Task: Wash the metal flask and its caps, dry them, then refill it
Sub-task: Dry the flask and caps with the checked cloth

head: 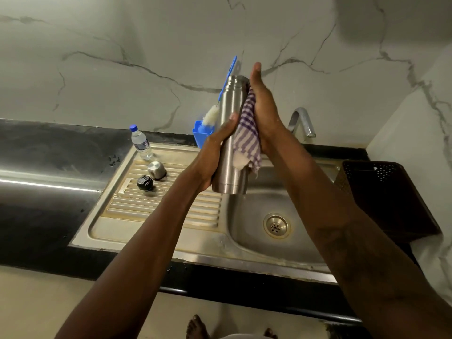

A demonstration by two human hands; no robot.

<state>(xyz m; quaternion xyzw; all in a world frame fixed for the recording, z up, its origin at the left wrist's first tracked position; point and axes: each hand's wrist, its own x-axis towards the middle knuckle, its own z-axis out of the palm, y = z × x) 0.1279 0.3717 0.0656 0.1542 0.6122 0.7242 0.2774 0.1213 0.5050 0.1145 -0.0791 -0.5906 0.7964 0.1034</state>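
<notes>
Flask drying: left hand grips; right hand, fingers flat, presses cloth. Steel cap, black cap on drainboard; refill pending.

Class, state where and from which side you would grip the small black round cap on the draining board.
Probably pinch its round side wall from above: the small black round cap sits flat on the ribbed steel draining board.

Left grip curled in grasp, thumb up; right grip flat, fingers straight, pointing up.
</notes>
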